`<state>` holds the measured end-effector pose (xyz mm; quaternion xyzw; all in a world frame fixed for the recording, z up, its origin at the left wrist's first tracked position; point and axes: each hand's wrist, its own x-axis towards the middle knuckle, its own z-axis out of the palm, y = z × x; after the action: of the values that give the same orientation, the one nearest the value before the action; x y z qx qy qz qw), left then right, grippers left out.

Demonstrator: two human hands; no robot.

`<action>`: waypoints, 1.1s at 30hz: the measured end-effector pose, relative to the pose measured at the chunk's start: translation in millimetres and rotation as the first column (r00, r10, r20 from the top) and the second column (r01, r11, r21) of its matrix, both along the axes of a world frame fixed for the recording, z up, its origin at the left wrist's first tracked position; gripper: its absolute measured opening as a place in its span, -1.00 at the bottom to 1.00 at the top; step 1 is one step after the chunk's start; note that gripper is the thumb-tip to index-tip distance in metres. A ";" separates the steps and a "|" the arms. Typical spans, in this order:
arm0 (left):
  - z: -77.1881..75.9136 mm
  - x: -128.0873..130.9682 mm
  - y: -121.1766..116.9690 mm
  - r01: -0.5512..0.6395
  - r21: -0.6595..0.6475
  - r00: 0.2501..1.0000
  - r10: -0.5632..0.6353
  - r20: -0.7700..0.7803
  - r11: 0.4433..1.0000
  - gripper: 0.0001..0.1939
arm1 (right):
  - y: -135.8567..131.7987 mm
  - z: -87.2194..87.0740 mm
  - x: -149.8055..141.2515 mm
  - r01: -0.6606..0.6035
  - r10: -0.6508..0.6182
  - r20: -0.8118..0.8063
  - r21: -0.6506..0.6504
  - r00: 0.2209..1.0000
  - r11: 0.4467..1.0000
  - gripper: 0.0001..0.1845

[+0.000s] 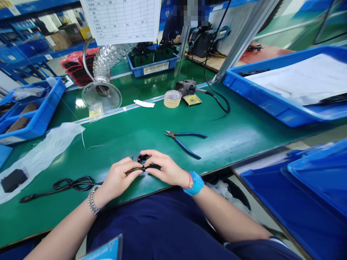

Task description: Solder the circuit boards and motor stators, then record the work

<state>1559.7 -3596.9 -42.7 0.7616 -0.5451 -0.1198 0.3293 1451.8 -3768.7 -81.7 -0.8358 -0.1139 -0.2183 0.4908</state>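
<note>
Both hands meet over the near part of the green bench. My left hand (pixel 119 178) is closed, pinching a black cable (pixel 73 184) near one end. The cable runs out to the left in a loose knot and ends in a dark plug. My right hand (pixel 165 168) is closed at the cable's end, its fingers curled around a small black part with fine wires (pixel 141 158). The fingers hide most of this part, so its kind is unclear. Blue-handled cutting pliers (pixel 187 141) lie with their handles apart, beyond my right hand.
A soldering iron stand (pixel 187 88), tape roll (pixel 172 99) and fume duct funnel (pixel 101 95) stand further back. Blue bins flank the bench, one at the right (pixel 273 104), one at the left (pixel 40 115). A white foam sleeve (pixel 51 146) lies left. Another person stands behind.
</note>
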 end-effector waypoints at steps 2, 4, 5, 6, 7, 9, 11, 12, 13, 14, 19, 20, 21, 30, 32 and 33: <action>1.5 -0.2 1.0 -0.007 0.000 1.000 0.007 -0.024 1.000 -0.88 | 1.7 1.2 -0.8 0.000 0.000 0.018 0.029 1.000 1.000 -0.87; 1.6 -0.3 1.9 -0.006 -0.010 0.999 0.006 -0.041 1.000 -0.89 | 4.6 2.2 -1.5 0.012 -0.013 0.031 0.052 0.999 0.999 -0.87; 1.1 -0.3 2.2 -0.004 -0.015 0.999 0.004 -0.047 1.000 -0.89 | 6.5 2.5 -1.7 0.024 -0.026 0.034 0.061 0.999 0.998 -0.88; 0.3 -0.2 2.3 -0.003 -0.020 0.999 0.002 -0.054 1.000 -0.89 | 8.5 2.7 -1.8 0.040 -0.043 0.038 0.071 0.998 0.997 -0.90; -0.7 -0.2 2.4 -0.003 -0.025 0.998 0.001 -0.061 1.000 -0.89 | 10.6 2.7 -1.7 0.055 -0.058 0.043 0.080 0.997 0.995 -0.91; -2.8 0.0 2.5 -0.005 -0.032 0.997 0.002 -0.075 0.999 -0.89 | 14.5 2.6 -1.4 0.080 -0.085 0.053 0.094 0.995 0.992 -0.92; -4.3 0.2 2.5 -0.010 -0.037 0.996 0.007 -0.084 0.999 -0.89 | 17.3 2.2 -1.0 0.098 -0.104 0.055 0.103 0.993 0.990 -0.92; -4.7 0.2 2.5 -0.014 -0.037 0.996 0.010 -0.086 0.999 -0.88 | 18.3 2.0 -0.8 0.107 -0.112 0.050 0.106 0.992 0.989 -0.92; -5.0 0.1 2.5 -0.018 -0.035 0.996 0.014 -0.087 0.999 -0.88 | 19.0 1.8 -0.7 0.113 -0.118 0.044 0.107 0.992 0.988 -0.91; -5.1 0.1 2.4 -0.021 -0.032 0.996 0.018 -0.087 0.999 -0.88 | 19.3 1.7 -0.5 0.117 -0.122 0.038 0.108 0.992 0.987 -0.91; -5.8 -0.4 1.6 -0.031 -0.032 0.997 0.028 -0.078 0.999 -0.88 | 18.7 2.0 -0.8 0.124 -0.127 0.026 0.104 0.992 0.987 -0.91; -6.0 -0.4 1.5 -0.030 -0.034 0.997 0.028 -0.078 0.999 -0.88 | 18.4 2.4 -1.0 0.124 -0.127 0.025 0.105 0.992 0.987 -0.91; -6.1 -0.4 1.4 -0.031 -0.039 0.997 0.028 -0.077 0.999 -0.89 | 18.2 2.8 -1.2 0.124 -0.127 0.023 0.106 0.992 0.987 -0.90; -11.2 -7.7 0.1 -0.072 -0.142 0.997 0.075 0.017 0.987 -0.88 | 39.1 -4.7 4.0 0.332 -0.339 0.110 0.082 0.934 0.940 -0.87; -11.3 -10.2 0.5 -0.079 -0.156 0.996 0.086 0.036 0.985 -0.87 | 42.2 -5.2 4.1 0.370 -0.376 0.129 0.069 0.917 0.926 -0.87; -10.5 -10.7 2.4 -0.074 -0.147 0.996 0.081 0.041 0.986 -0.87 | 41.2 -4.3 3.0 0.359 -0.363 0.125 0.054 0.924 0.932 -0.87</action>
<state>1549.0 -3594.5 -53.1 0.7588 -0.5300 -0.0489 0.3755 1454.8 -3727.6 -85.9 -0.8185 0.0128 -0.3616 0.4463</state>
